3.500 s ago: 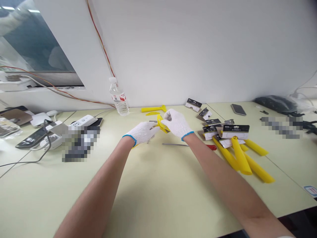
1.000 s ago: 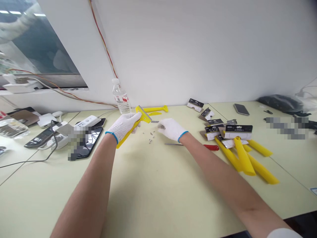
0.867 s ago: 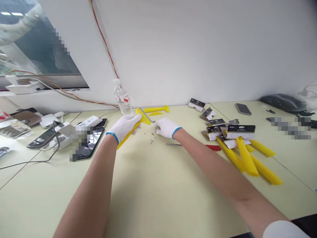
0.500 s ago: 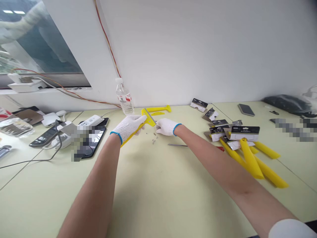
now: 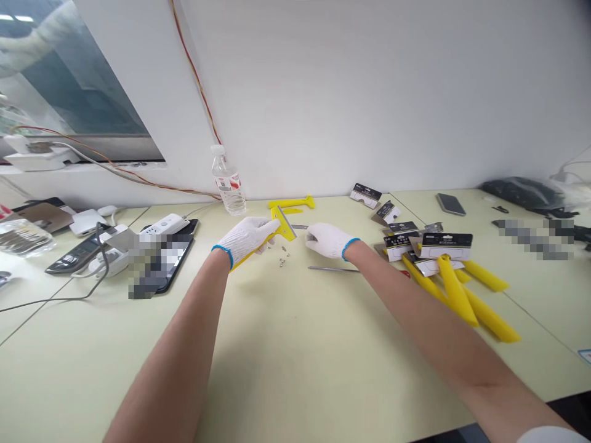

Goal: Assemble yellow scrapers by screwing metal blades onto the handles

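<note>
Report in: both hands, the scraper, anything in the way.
Left grip closed around yellow scraper. Right grip pinching thin metal strip close to it. Small metal parts loose on table nearby.

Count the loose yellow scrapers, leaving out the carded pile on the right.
2: one yellow scraper in the left hand, and a second scraper lying behind it near the wall.

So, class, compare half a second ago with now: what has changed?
The white-gloved right hand has moved rightward, away from the yellow T-shaped scraper; more of the thin grey metal strip it holds now shows. The white-gloved left hand still grips the scraper; the clear plastic bottle stayed put.
</note>
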Demonstrator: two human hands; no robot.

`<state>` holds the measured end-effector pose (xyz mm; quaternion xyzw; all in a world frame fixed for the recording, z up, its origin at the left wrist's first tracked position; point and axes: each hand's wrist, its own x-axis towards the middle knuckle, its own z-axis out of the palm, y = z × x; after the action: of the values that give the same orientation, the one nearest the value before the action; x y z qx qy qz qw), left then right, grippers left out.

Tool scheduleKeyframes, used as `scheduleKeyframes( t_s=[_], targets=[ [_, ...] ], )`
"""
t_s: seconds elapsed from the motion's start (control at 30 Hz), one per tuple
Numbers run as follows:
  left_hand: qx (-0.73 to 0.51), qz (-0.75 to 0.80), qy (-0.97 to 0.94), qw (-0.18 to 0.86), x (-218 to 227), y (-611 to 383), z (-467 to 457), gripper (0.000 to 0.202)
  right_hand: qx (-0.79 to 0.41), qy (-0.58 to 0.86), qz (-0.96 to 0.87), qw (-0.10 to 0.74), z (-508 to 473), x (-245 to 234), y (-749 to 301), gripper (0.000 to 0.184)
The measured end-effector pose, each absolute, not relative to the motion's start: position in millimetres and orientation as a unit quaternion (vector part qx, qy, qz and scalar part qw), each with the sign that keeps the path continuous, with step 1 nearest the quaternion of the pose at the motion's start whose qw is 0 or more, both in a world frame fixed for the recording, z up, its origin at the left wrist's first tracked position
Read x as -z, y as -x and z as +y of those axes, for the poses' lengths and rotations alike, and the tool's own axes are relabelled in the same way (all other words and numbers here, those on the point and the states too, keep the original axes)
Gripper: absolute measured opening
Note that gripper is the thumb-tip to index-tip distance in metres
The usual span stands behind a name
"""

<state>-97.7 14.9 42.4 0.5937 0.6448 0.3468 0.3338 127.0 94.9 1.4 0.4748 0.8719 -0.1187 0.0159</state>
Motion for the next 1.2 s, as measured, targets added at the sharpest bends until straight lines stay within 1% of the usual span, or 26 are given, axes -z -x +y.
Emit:
scheduleKeyframes(
  t_s=[0.13,0.17,0.2,0.27,0.33,0.4,0.43,0.5,0.6,0.73,0.77,0.83,0.87,0.9,1.0,1.13,1.2],
  targets=[
    [-0.31,0.632,-0.621,0.343,-45.9,97.2,16.1,0.032,0.1,-0.42,0.901,0.044,95.2,-1.4,-131.6,0.023],
    [-0.306,0.631,-0.625,0.343,-45.9,96.9,16.4,0.032,0.096,-0.418,0.903,0.04,93.7,-3.5,-132.9,0.025],
    [-0.301,0.63,-0.629,0.343,-45.5,96.3,16.8,0.032,0.106,-0.427,0.898,0.017,91.4,-6.3,-134.0,0.026],
    [-0.294,0.628,-0.634,0.343,-44.2,94.4,17.2,0.033,0.165,-0.465,0.868,-0.059,84.8,-12.4,-135.1,0.033],
    [-0.288,0.623,-0.642,0.341,-43.0,91.6,16.8,0.034,0.247,-0.491,0.827,-0.123,76.6,-16.9,-134.2,0.05],
    [-0.278,0.618,-0.653,0.337,-42.7,88.4,15.8,0.035,0.304,-0.481,0.812,-0.128,68.8,-18.3,-131.3,0.066],
    [-0.272,0.617,-0.659,0.334,-42.8,86.9,15.3,0.035,0.319,-0.469,0.815,-0.12,65.5,-17.7,-129.3,0.069],
    [-0.259,0.615,-0.667,0.331,-42.5,84.9,15.4,0.035,0.357,-0.447,0.812,-0.119,60.6,-14.7,-125.0,0.067],
    [-0.244,0.611,-0.683,0.317,-39.0,84.7,19.9,0.037,0.41,-0.424,0.792,-0.156,58.4,-8.6,-119.6,0.066],
    [-0.243,0.616,-0.712,0.234,-32.5,84.8,28.5,0.036,0.399,-0.44,0.783,-0.184,63.3,-2.6,-118.4,0.065],
    [-0.246,0.615,-0.719,0.209,-31.6,83.8,29.5,0.04,0.393,-0.446,0.783,-0.185,65.4,-1.6,-119.2,0.065],
    [-0.241,0.609,-0.738,0.161,-30.7,80.1,30.0,0.059,0.391,-0.453,0.778,-0.191,69.8,0.0,-121.4,0.067],
    [-0.23,0.605,-0.75,0.135,-30.3,77.4,29.8,0.065,0.392,-0.452,0.778,-0.192,71.9,0.6,-122.6,0.069],
    [-0.215,0.6,-0.763,0.108,-29.7,74.3,29.6,0.067,0.39,-0.452,0.779,-0.192,73.5,0.9,-123.9,0.073],
    [-0.18,0.596,-0.782,0.028,-25.2,63.4,30.8,0.059,0.37,-0.451,0.791,-0.185,75.9,0.4,-127.1,0.082],
    [-0.154,0.622,-0.767,-0.038,-14.5,48.9,33.9,0.04,0.361,-0.444,0.798,-0.189,73.8,-2.2,-129.0,0.081],
    [-0.154,0.634,-0.755,-0.066,-9.0,44.3,34.0,0.035,0.358,-0.436,0.801,-0.199,73.0,-4.0,-129.9,0.082]
  ],
)
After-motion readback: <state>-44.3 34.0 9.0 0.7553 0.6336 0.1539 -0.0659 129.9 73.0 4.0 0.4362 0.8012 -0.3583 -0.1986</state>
